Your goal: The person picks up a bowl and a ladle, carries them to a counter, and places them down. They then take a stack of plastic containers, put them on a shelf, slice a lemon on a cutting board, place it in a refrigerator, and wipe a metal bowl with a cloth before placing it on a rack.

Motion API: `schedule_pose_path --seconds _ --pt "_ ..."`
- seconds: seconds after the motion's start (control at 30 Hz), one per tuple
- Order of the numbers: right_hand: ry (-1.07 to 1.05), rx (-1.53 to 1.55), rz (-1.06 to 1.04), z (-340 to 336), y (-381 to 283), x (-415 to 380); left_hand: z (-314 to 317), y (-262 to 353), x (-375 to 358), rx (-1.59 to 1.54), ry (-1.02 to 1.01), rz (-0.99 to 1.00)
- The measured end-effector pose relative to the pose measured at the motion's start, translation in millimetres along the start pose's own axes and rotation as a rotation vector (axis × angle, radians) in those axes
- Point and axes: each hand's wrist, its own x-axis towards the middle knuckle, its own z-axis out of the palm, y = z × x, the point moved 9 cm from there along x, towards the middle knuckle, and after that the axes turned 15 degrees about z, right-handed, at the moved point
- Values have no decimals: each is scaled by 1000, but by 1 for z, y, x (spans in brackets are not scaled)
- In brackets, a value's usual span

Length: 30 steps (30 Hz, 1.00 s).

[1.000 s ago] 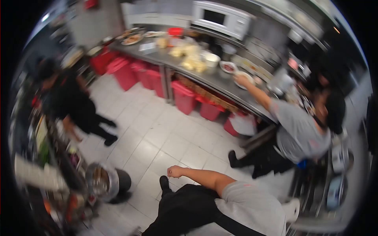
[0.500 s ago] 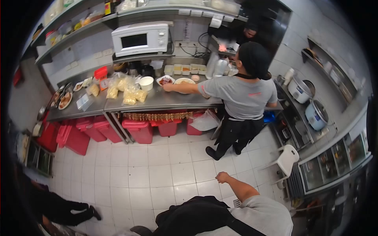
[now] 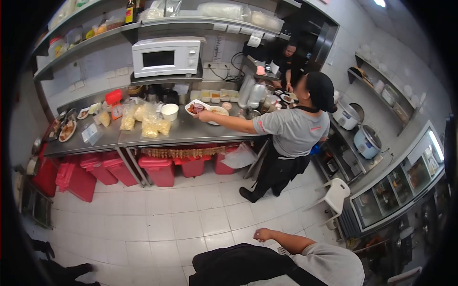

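My right hand (image 3: 262, 234) hangs over the white tiled floor in front of my body, its fingers curled in a loose fist. Nothing shows in it, and it touches nothing. Where my left hand is cannot be seen; my dark apron and torso fill the bottom of the view. Ahead, a co-worker (image 3: 296, 124) in a grey shirt and black cap stands at the steel counter (image 3: 186, 131). That person's hand is at a white dish of food (image 3: 196, 107), beside another white dish (image 3: 219, 111).
Bags of yellow food (image 3: 150, 126), a white tub (image 3: 170, 112) and a red scale (image 3: 114, 102) stand on the counter. Red bins (image 3: 157, 169) are underneath. A white microwave (image 3: 167, 57) sits above. At right are a white chair (image 3: 334, 198) and rice cookers (image 3: 367, 141). Another person (image 3: 285, 62) works behind.
My view has tilted and shifted, bringing more of the back person into sight. My right hand sits slightly lower and further left. The dark-clothed legs at lower left have moved toward the edge.
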Motion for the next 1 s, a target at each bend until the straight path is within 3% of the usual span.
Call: schedule_pose_path --seconds 0.1,0.27,0.33,0.4,0.47,0.53,0.6,0.67,0.73,0.8,0.87,1.0 --pt "186 -9 -56 -43 -48 -47 14 27 31 91 -103 57" --pt "201 163 -148 -57 -27 -69 58 92 76 238 -247 172" --pt "212 167 -219 -50 14 -56 78 118 93 288 -282 213" --pt "163 148 -141 -47 65 -63 103 148 116 348 -332 247" --pt "328 -133 -157 -51 133 -56 128 182 138 416 -391 270" --pt "506 -392 -448 -44 223 -40 157 217 162 488 -454 298" --pt "338 -27 140 -70 311 -68 187 252 191 559 -517 337" --pt "343 -13 156 -78 400 -46 217 282 214 625 -579 374" --pt "568 920 238 -83 522 -21 249 306 233 667 -635 411" --pt "549 1500 282 -119 493 -98 279 328 250 694 -675 447" --pt "514 1622 150 -162 467 -113 306 349 266 714 -708 483" --pt "418 1510 -141 -264 366 -122 355 390 296 742 -770 548"
